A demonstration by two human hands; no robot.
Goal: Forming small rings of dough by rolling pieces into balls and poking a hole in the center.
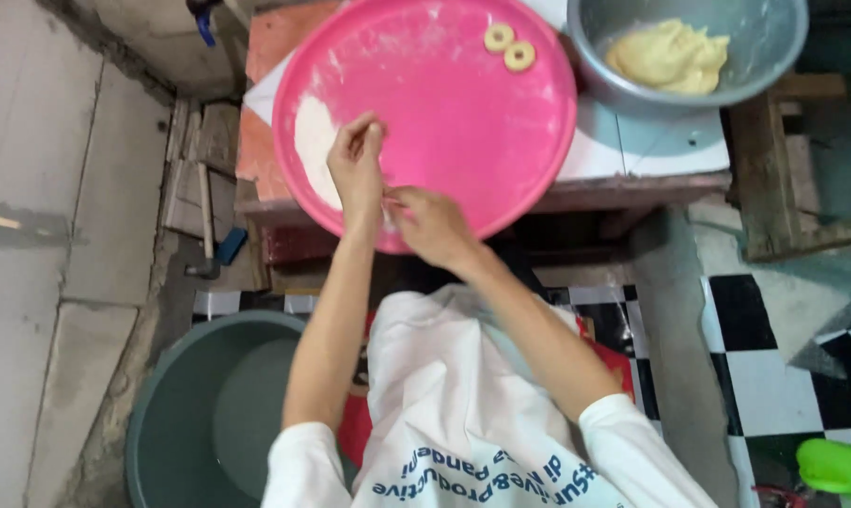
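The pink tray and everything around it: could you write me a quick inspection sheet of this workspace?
Surface: round pink tray dusted with flour, resting on a low table.
Job's things: white flour pile at the tray's left side; two dough rings near its far rim; yellow dough in a grey metal bowl.
Clutter: hammer on the floor at left; green plastic item at lower right.
Hands: left hand and right hand meet over the tray's near edge, pinching something too small to make out.
Cables: nothing seen.
Surroundings: large grey tub beside the person's knees; black-and-white checked floor.
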